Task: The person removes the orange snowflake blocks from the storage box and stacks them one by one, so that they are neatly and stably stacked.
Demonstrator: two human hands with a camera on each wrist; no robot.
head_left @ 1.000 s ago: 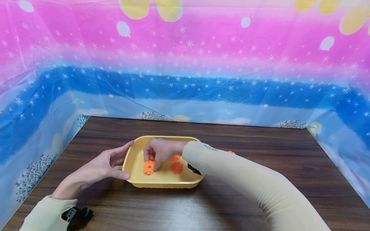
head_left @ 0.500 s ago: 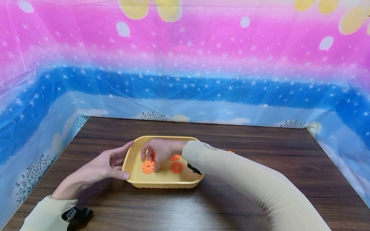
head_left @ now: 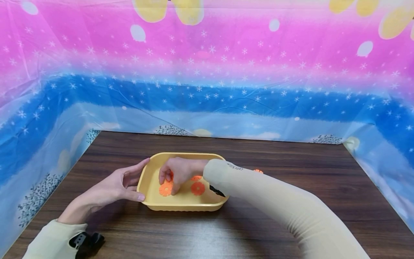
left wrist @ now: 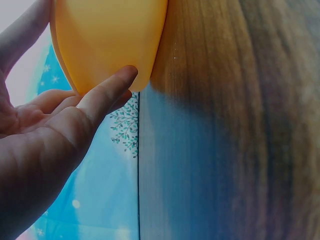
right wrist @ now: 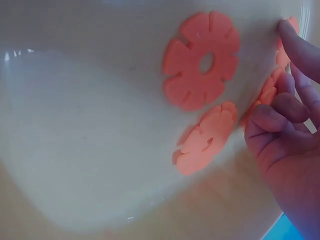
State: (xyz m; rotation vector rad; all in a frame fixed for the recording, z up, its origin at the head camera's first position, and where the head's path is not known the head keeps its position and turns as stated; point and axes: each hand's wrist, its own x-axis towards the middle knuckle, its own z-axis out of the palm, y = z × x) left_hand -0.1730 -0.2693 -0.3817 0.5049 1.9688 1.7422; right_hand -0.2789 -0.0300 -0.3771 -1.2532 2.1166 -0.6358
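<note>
A yellow plastic tray (head_left: 185, 207) sits on the table. My left hand (head_left: 113, 183) holds its left end, thumb at the near corner and index fingertip at the far rim. In the left wrist view, my thumb (left wrist: 107, 92) lies along the outer wall. My right hand (head_left: 179, 172) reaches inside, its thumb and index finger at the edges of an orange slotted flower disc (head_left: 165, 189). Under the curled fingers lies another disc (right wrist: 267, 92), partly hidden. To the right are a flat disc (right wrist: 202, 60) and a tilted-looking disc (right wrist: 207, 140).
Right of the tray, an orange disc (head_left: 258, 171) shows behind my right sleeve (head_left: 258, 194), which hides part of the table. The dark wooden table (head_left: 291, 154) ends at a patterned cloth (head_left: 207, 93) at the back and sides.
My right fingers lifted off the orange disc half a second ago and now touch its edge again. The disc has shifted slightly. My left hand and the tray stay put.
</note>
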